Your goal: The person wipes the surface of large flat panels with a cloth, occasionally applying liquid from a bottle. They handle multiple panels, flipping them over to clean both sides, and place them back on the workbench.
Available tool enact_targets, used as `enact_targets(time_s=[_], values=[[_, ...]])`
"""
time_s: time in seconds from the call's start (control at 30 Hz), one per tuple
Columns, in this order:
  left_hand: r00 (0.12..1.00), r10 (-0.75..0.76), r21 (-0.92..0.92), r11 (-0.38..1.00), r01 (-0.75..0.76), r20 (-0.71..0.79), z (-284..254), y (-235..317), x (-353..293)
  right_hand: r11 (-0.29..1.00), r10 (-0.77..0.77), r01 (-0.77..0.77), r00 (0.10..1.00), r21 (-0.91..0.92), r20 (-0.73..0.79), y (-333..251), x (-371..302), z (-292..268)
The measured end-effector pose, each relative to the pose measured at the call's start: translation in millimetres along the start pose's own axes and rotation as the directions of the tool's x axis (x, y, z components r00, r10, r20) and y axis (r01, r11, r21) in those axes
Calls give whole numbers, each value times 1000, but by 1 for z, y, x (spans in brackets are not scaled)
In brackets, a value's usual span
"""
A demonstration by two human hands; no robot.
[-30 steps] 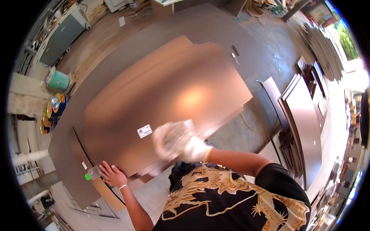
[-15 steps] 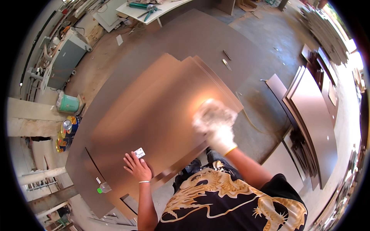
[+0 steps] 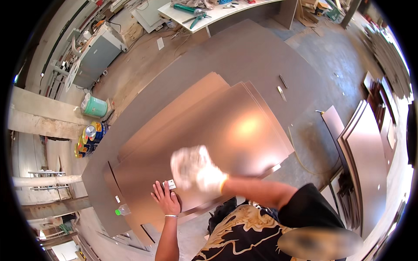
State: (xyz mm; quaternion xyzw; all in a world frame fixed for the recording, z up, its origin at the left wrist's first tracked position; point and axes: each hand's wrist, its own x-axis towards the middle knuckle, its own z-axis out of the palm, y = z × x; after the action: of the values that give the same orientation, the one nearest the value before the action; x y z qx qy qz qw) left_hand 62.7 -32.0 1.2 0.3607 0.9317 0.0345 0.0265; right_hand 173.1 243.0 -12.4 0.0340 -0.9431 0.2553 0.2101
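Observation:
My bare left hand (image 3: 166, 202) lies flat with fingers spread on the near left part of a brown sheet panel (image 3: 204, 126). Its fingertips are next to a small white card or label (image 3: 170, 184). My right hand (image 3: 210, 177), in a white glove with a yellow cuff, is over the same panel, just right of the left hand. A pale, crumpled rag (image 3: 187, 166) with grey smudges is bunched under its fingers; motion blurs both, and single fingers do not show. The panel lies on other brown sheets in a loose stack, edges offset.
A clear bottle with green cap (image 3: 123, 210) lies left of my left hand. A knife-like tool (image 3: 281, 93) and a dark rod (image 3: 283, 81) rest on the far sheet. Brown panels (image 3: 363, 152) lean at right. A green bucket (image 3: 94, 106) and cans (image 3: 90, 132) stand left; a white table (image 3: 217, 15) behind.
My gloved right hand has swept left and nearer with the rag, from the panel's right side to close by my left hand. The left hand stays flat beside the card. The view has shifted.

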Motion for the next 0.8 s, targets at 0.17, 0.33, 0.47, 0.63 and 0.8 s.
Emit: enact_targets(time_s=[0.17,0.33,0.47,0.63,0.8], values=[[998,-45,14,999,45,-38,-1,-8,-23,899,287,-251,957,-358,49,78,-9,-111],[997,26,-30,999,-28,-74,2,1,2,675,541,-638,770,-372,-338,178,56,-119],[999,-22,-28,999,21,-47,-8,0,-3,955,272,-213,908,-208,318,76,79,-68],[996,-38,-93,995,31,-78,-10,2,-5,745,530,-485,847,-458,-35,166,76,-102],[994,-45,-158,987,30,-96,-19,8,-6,891,359,-329,932,-314,42,39,150,-30]])
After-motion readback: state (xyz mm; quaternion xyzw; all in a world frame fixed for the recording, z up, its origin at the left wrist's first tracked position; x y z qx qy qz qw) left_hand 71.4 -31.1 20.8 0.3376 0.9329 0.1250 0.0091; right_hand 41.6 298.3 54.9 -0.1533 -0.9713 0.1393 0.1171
